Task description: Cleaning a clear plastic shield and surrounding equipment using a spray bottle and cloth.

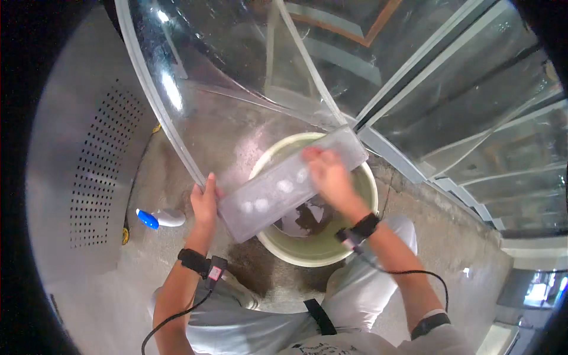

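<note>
A long grey rectangular panel (275, 191) lies slantwise over a round pale bucket (372, 191). Several white patches, foam or reflections, show on its upper face. My left hand (205, 199) grips the panel's near left end by the edge, thumb pointing up. On the face toward the far right end rests my right hand (330, 177), blurred, with its fingers bent. Something reddish shows at those fingertips; whether it is a held thing or the fingers themselves I cannot tell. Dark liquid with reflections is partly visible inside the bucket, below the panel.
A white spray bottle with a blue head (159, 218) lies on the concrete floor (177, 133) at left. Beyond it stands a perforated metal panel (102, 168). Transparent framed panels (230, 49) rise ahead and to the right (466, 111). Cables (421, 271) run from both wrists.
</note>
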A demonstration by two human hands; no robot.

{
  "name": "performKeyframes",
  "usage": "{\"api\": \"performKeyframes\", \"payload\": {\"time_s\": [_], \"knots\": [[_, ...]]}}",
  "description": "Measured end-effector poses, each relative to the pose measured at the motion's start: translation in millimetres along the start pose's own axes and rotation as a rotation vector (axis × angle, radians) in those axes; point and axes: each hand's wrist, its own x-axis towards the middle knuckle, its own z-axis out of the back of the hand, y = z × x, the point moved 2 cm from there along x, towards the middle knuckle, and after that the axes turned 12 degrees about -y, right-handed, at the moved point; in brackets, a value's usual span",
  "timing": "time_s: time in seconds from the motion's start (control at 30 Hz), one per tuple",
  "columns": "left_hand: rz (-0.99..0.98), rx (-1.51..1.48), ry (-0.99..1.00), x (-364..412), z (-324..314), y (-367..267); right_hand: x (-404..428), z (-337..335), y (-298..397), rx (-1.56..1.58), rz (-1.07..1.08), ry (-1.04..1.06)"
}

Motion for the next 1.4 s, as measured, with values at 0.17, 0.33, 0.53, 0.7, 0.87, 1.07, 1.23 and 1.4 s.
{"api": "performKeyframes", "payload": {"time_s": [0.17,0.33,0.53,0.7,0.87,1.07,1.23,1.4], "knots": [[0.252,0.018,0.009,-32,25,25,-38,-21,32,0.277,0.278,0.201],[0.343,0.164,0.141,-79,42,31,2,20,-23,0.152,0.21,-0.171],[0.354,0.087,0.137,-88,44,47,-69,-41,80,0.545,0.142,0.407],[0.353,0.145,0.084,-97,40,48,-7,-5,-12,0.116,0.147,0.085],[0.357,0.086,0.085,-101,26,41,-51,-61,42,0.44,0.039,0.248],[0.457,-0.014,0.126,-107,41,50,-17,-11,9,0.084,0.398,0.066],[0.522,-0.042,0.094,-114,33,28,-4,-28,-3,0.203,0.33,-0.188],[0.561,0.07,0.355,-92,33,26,-23,-54,60,0.538,0.401,0.185]]}}
